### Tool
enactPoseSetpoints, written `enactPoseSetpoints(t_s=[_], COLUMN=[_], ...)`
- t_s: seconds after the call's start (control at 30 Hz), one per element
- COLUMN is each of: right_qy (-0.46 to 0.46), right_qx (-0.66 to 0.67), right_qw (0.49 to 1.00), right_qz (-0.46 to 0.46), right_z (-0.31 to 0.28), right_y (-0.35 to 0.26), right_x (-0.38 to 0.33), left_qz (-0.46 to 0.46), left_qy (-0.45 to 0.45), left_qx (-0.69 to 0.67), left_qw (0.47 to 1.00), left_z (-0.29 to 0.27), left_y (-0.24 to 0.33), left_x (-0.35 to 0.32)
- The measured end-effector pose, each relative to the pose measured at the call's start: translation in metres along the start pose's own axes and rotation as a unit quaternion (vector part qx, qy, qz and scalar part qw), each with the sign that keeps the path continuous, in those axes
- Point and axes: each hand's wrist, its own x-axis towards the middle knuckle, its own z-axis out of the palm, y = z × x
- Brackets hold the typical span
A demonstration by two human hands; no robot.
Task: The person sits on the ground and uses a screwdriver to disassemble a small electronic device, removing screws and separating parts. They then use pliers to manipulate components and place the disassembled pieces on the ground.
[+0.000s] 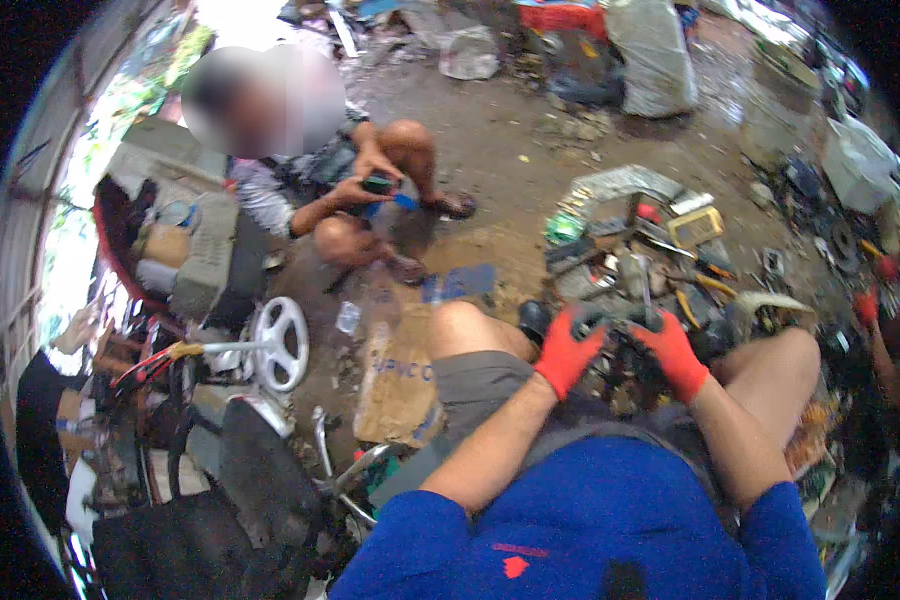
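Between my knees, my left hand [570, 352] and my right hand [674, 354], both in red-orange gloves, face each other. Their fingers curl in around a dark, irregular part [618, 338], which looks like metal or plastic; its exact kind is too blurred to name. Just beyond the fingertips of my right hand a thin pale rod [647, 278] stands up; I cannot tell whether it is held. Past both hands lies a heap of tools and scrap, with a yellow boxy item [695, 228] and a yellow-handled tool [686, 308] on its right side.
A person [320, 185] sits at the far left, holding a small dark object [378, 183]. Flattened cardboard [395, 375] lies left of my knee. A white spoked wheel [280, 345] and dark chair-like parts [260, 460] crowd the left. A white bucket-like container [858, 165] stands at right.
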Motion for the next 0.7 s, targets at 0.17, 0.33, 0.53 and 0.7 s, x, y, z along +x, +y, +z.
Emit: enactPoseSetpoints(t_s=[0.17, 0.33, 0.53, 0.7], right_qy=[-0.005, -0.024, -0.049, -0.072], right_qx=[-0.14, -0.059, 0.067, 0.002], right_qw=[0.977, 0.998, 0.997, 0.997], right_qz=[-0.16, -0.029, -0.002, -0.031], right_z=[-0.001, -0.01, -0.011, -0.009], right_y=[0.015, 0.013, 0.016, 0.009], right_x=[0.001, 0.008, 0.007, 0.003], left_qz=[-0.101, -0.084, 0.11, 0.163], left_qy=[-0.083, -0.059, -0.025, -0.047], left_qx=[-0.065, -0.161, 0.046, 0.075], left_qw=[0.989, 0.982, 0.993, 0.983], left_z=[-0.003, -0.002, -0.001, -0.004], left_y=[-0.032, -0.024, -0.008, -0.008], left_x=[0.006, 0.006, 0.004, 0.005])
